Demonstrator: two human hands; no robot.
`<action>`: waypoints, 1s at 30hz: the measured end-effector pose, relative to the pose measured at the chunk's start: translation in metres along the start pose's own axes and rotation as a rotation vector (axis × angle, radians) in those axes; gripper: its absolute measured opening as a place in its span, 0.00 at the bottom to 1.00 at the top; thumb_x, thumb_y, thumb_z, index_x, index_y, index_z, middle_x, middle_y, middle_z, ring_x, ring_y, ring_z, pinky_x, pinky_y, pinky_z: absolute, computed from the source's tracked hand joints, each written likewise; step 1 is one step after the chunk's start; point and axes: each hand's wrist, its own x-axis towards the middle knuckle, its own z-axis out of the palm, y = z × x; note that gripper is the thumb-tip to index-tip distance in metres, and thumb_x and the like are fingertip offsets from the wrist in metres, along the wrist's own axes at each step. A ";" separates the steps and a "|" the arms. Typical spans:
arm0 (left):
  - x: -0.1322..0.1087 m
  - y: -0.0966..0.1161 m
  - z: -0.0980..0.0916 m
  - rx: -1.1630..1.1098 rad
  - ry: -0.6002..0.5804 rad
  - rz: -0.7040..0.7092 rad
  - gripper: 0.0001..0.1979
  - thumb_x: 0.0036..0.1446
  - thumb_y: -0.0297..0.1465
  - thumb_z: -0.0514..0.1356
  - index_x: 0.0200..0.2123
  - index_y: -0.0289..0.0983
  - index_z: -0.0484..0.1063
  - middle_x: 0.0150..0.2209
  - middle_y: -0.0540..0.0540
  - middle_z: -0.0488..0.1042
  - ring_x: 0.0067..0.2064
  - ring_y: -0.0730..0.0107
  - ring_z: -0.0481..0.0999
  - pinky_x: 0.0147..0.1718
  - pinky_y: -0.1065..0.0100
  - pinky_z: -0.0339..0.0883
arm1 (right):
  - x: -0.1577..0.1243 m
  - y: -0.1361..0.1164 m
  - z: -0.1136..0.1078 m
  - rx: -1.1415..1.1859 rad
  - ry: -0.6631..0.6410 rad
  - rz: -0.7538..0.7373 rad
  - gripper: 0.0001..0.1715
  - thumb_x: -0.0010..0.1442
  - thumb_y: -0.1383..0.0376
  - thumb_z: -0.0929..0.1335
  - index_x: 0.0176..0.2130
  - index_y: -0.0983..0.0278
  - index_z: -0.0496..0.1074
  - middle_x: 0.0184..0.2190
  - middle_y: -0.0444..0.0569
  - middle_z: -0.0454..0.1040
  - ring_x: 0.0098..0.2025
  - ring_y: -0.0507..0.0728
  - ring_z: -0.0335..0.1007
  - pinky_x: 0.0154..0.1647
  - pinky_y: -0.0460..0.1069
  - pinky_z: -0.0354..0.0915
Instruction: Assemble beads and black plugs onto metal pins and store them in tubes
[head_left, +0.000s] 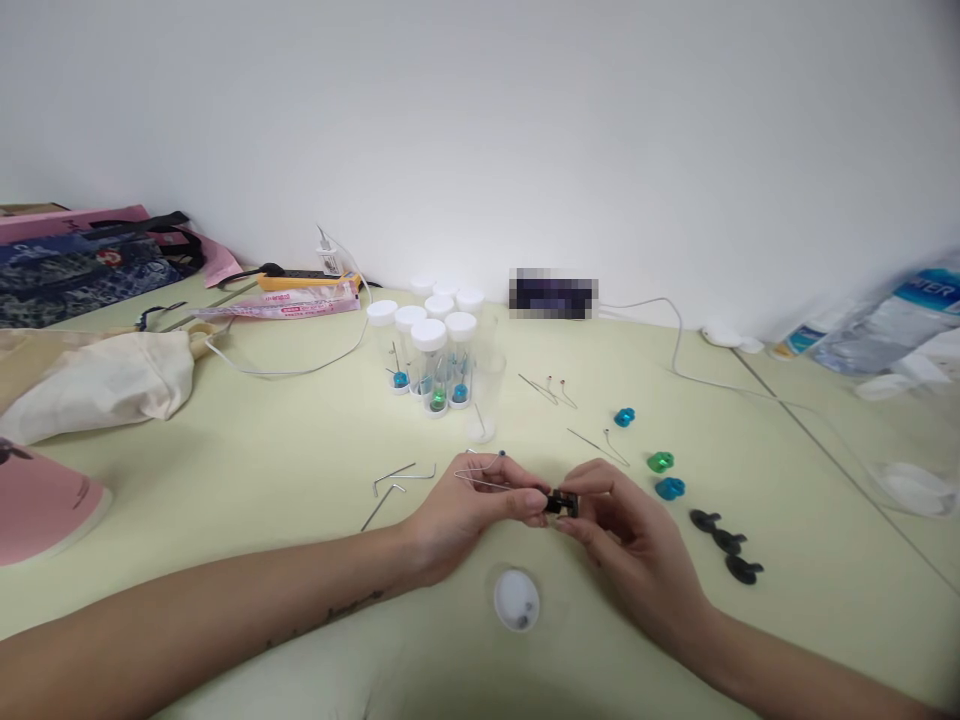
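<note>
My left hand [472,510] and my right hand [622,530] meet over the pale yellow-green table [300,460]. Together they pinch a small black part [561,503] between their fingertips. The left hand also holds a thin bent metal wire [480,478] that sticks out to the left. A white cap [516,599] lies on the table just below the hands. Blue and green small parts [660,462] and black flat pieces [726,541] lie to the right of my right hand.
A cluster of clear tubes with white caps [431,350] stands behind the hands. Loose wires [394,480] lie left and behind. A cloth bag [105,380], a power strip [300,280], a white cable [675,350] and water bottles [885,320] ring the table.
</note>
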 end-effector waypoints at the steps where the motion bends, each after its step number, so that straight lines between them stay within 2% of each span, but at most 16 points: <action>1: 0.000 0.000 0.000 0.003 -0.003 0.000 0.09 0.44 0.31 0.71 0.29 0.32 0.78 0.25 0.47 0.77 0.30 0.72 0.74 0.39 0.67 0.66 | 0.000 0.000 -0.001 -0.006 -0.018 0.024 0.12 0.62 0.56 0.67 0.33 0.62 0.67 0.26 0.43 0.65 0.23 0.50 0.54 0.23 0.47 0.52; 3: 0.000 0.000 0.001 0.013 -0.015 -0.006 0.10 0.43 0.31 0.72 0.29 0.33 0.78 0.24 0.47 0.77 0.29 0.71 0.75 0.39 0.66 0.67 | 0.000 0.001 -0.002 -0.020 -0.068 0.079 0.20 0.63 0.53 0.65 0.25 0.62 0.63 0.19 0.40 0.59 0.21 0.51 0.51 0.22 0.47 0.48; 5: 0.000 -0.001 0.001 0.021 -0.025 -0.011 0.10 0.43 0.32 0.72 0.29 0.32 0.78 0.24 0.47 0.77 0.29 0.71 0.75 0.40 0.65 0.67 | 0.001 0.001 -0.003 -0.031 -0.100 0.101 0.25 0.65 0.52 0.62 0.22 0.62 0.60 0.17 0.40 0.56 0.21 0.51 0.50 0.22 0.48 0.47; 7: 0.000 -0.001 0.001 0.006 -0.010 -0.013 0.10 0.43 0.31 0.72 0.29 0.32 0.78 0.24 0.47 0.77 0.29 0.71 0.75 0.40 0.66 0.67 | 0.001 0.002 -0.001 -0.030 -0.072 0.083 0.19 0.64 0.54 0.64 0.27 0.62 0.64 0.20 0.41 0.61 0.21 0.51 0.52 0.22 0.47 0.49; 9: 0.001 -0.002 0.000 -0.017 0.008 -0.006 0.10 0.44 0.30 0.71 0.29 0.32 0.78 0.24 0.47 0.77 0.30 0.72 0.74 0.39 0.67 0.67 | 0.000 0.002 0.000 -0.009 -0.015 0.040 0.11 0.62 0.57 0.67 0.35 0.61 0.67 0.27 0.43 0.66 0.22 0.50 0.55 0.23 0.47 0.53; 11: 0.001 -0.002 -0.001 -0.024 0.008 0.003 0.09 0.44 0.29 0.71 0.29 0.32 0.78 0.25 0.47 0.77 0.30 0.74 0.74 0.39 0.68 0.67 | 0.000 0.001 0.001 0.007 0.017 0.017 0.10 0.61 0.57 0.68 0.38 0.61 0.68 0.31 0.44 0.68 0.23 0.50 0.56 0.24 0.47 0.54; 13: 0.000 -0.003 -0.001 -0.011 -0.008 0.007 0.08 0.45 0.29 0.71 0.29 0.32 0.78 0.24 0.47 0.77 0.29 0.74 0.74 0.39 0.69 0.67 | 0.001 0.001 0.001 -0.004 -0.011 0.048 0.13 0.61 0.55 0.68 0.33 0.62 0.67 0.26 0.43 0.65 0.23 0.51 0.54 0.23 0.47 0.52; 16: 0.000 -0.003 0.000 0.013 -0.029 0.003 0.09 0.44 0.30 0.71 0.30 0.32 0.78 0.25 0.47 0.77 0.29 0.73 0.75 0.38 0.68 0.67 | 0.002 -0.001 -0.002 -0.031 -0.084 0.107 0.24 0.64 0.50 0.63 0.23 0.62 0.62 0.18 0.40 0.57 0.22 0.51 0.51 0.22 0.47 0.47; 21: 0.000 -0.002 0.002 0.020 -0.027 -0.002 0.10 0.43 0.31 0.71 0.29 0.32 0.78 0.25 0.47 0.77 0.29 0.72 0.74 0.39 0.67 0.67 | 0.003 -0.002 -0.002 -0.030 -0.113 0.121 0.28 0.67 0.50 0.58 0.22 0.62 0.60 0.17 0.42 0.60 0.21 0.52 0.54 0.23 0.48 0.50; 24: 0.001 -0.002 0.001 0.011 -0.010 -0.001 0.09 0.44 0.30 0.71 0.29 0.32 0.78 0.25 0.47 0.78 0.29 0.72 0.75 0.39 0.68 0.67 | 0.002 -0.001 -0.001 -0.048 -0.101 0.097 0.23 0.67 0.53 0.59 0.25 0.62 0.63 0.18 0.41 0.60 0.22 0.52 0.54 0.24 0.48 0.52; 28: 0.001 -0.002 -0.002 -0.012 0.022 -0.001 0.09 0.45 0.30 0.71 0.30 0.32 0.78 0.27 0.47 0.78 0.31 0.73 0.75 0.40 0.68 0.67 | -0.001 0.002 0.000 -0.067 -0.036 0.071 0.08 0.65 0.58 0.64 0.39 0.61 0.66 0.23 0.41 0.65 0.22 0.52 0.56 0.24 0.47 0.53; 30: 0.000 -0.002 -0.002 -0.013 0.016 -0.001 0.08 0.46 0.29 0.71 0.30 0.32 0.78 0.27 0.47 0.78 0.31 0.73 0.75 0.40 0.69 0.67 | -0.002 0.002 0.000 -0.062 -0.031 0.067 0.08 0.64 0.59 0.64 0.39 0.61 0.66 0.23 0.41 0.65 0.23 0.52 0.57 0.24 0.47 0.53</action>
